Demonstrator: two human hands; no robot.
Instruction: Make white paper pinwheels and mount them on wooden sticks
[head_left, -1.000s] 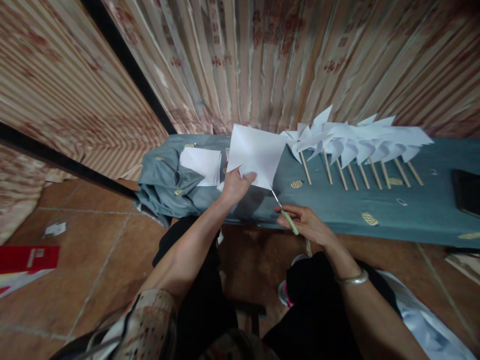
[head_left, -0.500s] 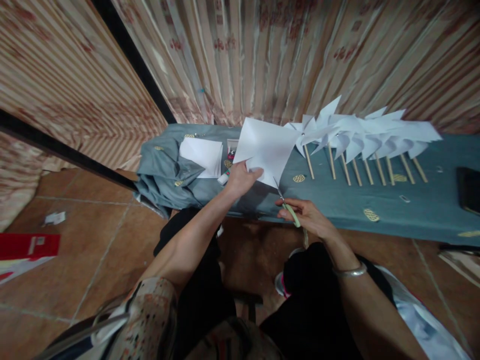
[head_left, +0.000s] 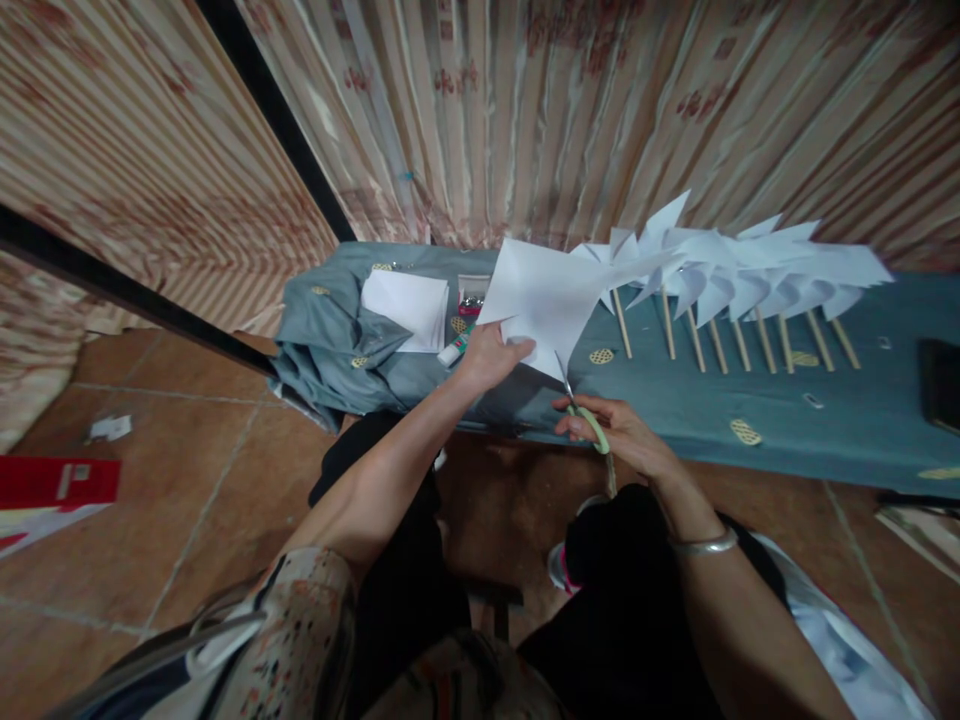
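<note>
A: Item 1, L hand?
B: L hand [head_left: 493,357], 1 no., grasping white paper sheet [head_left: 546,290] at its near L edge. Thumb flat on upper face; other fingers partly hidden.
A: Item 2, R hand?
B: R hand [head_left: 619,432], 1 no., gripping scissors [head_left: 590,424], lt. green handles, metal blades. Blades at sheet's near R corner, touching. Silver bangle [head_left: 705,545] on R wrist.
A: Sheet's posn.?
B: Raised over front-ctr. of bench, approx. square, tilted, between paper stack and pinwheels. Far R edge overlaps nearest pinwheel in view.
A: Stock to L?
B: White paper stack [head_left: 411,306], flat, part covered by a cloth fold. Next to it, sm. box of shiny bits [head_left: 472,300], contents too sm. to ID. White tube w/ green [head_left: 453,351] just beside L hand, label illegible.
A: To R?
B: White paper pinwheels [head_left: 757,268], overlapping in a row, approx. 9 wooden sticks [head_left: 742,348] pointing to wearer. Dark flat object [head_left: 941,385] at far R, cut by frame, type unclear.
A: Surfaces?
B: Grey-green cloth [head_left: 675,395] w/ yellow motifs, over bench. Patterned curtain [head_left: 525,120] behind. Brown tiled floor [head_left: 195,440]; red-and-white packet [head_left: 64,485] on it, far L.
</note>
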